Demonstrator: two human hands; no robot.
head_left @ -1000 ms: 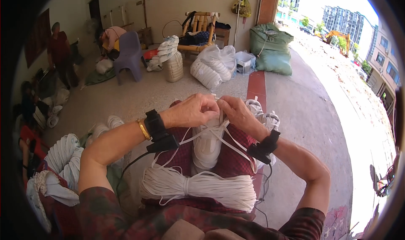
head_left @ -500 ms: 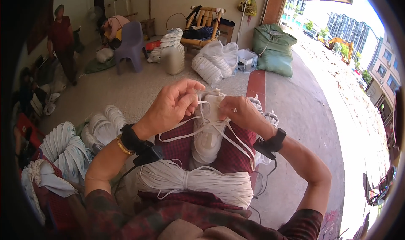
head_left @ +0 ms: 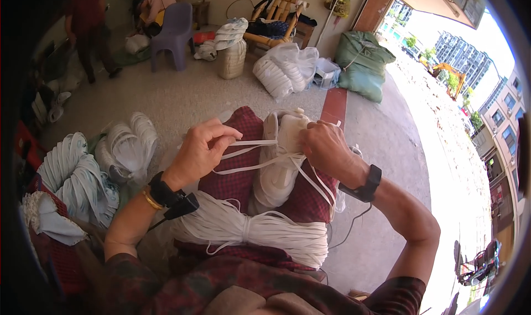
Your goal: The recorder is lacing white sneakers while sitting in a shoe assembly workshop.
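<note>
A white shoe is held upright between my knees, its toe toward me, with white laces crossing over its front. My left hand is left of the shoe, thumb and forefinger pinched on a flat white shoelace that runs taut to the shoe. Closed fingers of my right hand press against the right side of the shoe's opening; what they grip is hidden. More loose lace hangs down the shoe's right side. Across my lap lies a tied bundle of white laces.
Stacks of white shoe parts lie at the left, beside a clear bag. Farther off are a purple chair, a bagged white stack and a green sack. Two other people are at the back left.
My left hand has moved left and slightly down, drawing the lace out from the shoe. My right hand has shifted right. The view has tilted down a little.
</note>
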